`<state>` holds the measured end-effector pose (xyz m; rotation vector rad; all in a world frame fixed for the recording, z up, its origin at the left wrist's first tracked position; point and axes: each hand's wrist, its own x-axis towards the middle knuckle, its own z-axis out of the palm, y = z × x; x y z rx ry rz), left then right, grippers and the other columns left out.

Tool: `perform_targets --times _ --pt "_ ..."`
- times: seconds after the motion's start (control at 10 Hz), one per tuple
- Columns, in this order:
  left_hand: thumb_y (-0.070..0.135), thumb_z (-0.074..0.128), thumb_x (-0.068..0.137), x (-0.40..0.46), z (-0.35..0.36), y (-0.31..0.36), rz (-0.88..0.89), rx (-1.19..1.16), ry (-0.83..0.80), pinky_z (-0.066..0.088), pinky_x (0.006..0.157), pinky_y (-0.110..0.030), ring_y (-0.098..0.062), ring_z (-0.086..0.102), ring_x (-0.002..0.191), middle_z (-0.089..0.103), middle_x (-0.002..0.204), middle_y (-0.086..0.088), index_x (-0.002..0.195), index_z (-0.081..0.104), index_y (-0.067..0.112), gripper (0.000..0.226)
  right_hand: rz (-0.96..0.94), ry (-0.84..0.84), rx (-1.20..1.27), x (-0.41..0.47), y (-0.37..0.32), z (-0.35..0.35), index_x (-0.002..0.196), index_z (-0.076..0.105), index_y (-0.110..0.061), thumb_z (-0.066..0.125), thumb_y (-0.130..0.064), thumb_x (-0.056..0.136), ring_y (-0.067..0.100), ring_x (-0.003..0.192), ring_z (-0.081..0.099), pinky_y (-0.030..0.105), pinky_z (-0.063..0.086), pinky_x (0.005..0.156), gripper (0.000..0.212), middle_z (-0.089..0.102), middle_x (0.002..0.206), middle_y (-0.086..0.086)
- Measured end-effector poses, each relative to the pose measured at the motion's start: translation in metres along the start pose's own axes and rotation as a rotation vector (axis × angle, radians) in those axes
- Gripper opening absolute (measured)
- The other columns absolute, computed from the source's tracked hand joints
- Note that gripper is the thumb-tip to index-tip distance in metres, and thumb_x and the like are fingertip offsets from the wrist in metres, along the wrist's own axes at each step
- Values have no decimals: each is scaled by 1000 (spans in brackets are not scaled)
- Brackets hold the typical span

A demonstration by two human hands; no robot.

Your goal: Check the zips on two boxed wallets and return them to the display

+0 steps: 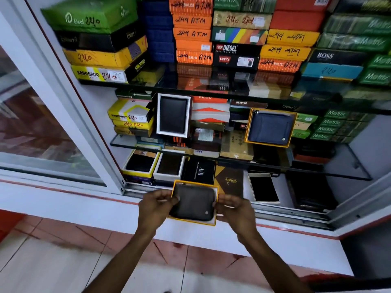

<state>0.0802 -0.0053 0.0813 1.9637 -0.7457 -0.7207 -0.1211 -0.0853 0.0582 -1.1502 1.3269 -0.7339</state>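
Holding a yellow box [213,222] with a dark wallet [193,205] inside, just in front of the open display case [69,106]. Gripping its left edge with the left hand [155,205], its right edge with the right hand [234,209]. Sitting higher inside the case: a blue wallet [269,129] in another yellow box [249,125], leaning on a glass shelf [330,166].

A white-framed display cabinet [69,115] with glass shelves [232,93] of stacked boxes stands above a reddish and pale tiled floor [84,261]
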Motion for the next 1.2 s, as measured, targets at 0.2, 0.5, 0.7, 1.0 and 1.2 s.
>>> perform_targets --times 0.2,0.5,0.7,1.0,1.2 --pt "22 80 72 32 -2 86 244 -129 91 51 70 -12 2 69 71 75 78 9 86 75 25 15 -236 68 86 17 -98 -18 98 75 -9 78 -5 78 16 69 69 37 61 67 21 77 82 5" --pt "19 67 86 64 42 167 388 -36 62 53 74 -21 -8 64 76 69 89 6 119 65 10 35 -400 209 -132 68 -166 -27 128 62 -10 67 -11 87 4 83 65 5 49 68 42 73 117 5" --pt "13 67 85 74 61 181 345 34 -3 43 75 -15 -11 62 98 70 111 -3 125 57 5 42 -372 216 -188 86 -176 -22 132 58 -11 67 -11 88 8 88 61 20 47 80 44 73 113 7" --pt "17 71 80 85 65 173 332 90 -96 47 85 -21 -22 65 109 66 123 -5 128 52 18 52 -352 187 -230 91 -175 -16 136 53 -10 70 -10 86 22 116 64 21 46 87 53 65 131 7" --pt "17 68 82 64 56 164 545 100 21 53 96 -30 -21 64 112 64 126 0 137 46 16 59 -486 244 -253 67 -165 -23 140 50 -9 67 -8 87 24 117 64 29 53 96 56 68 125 12"
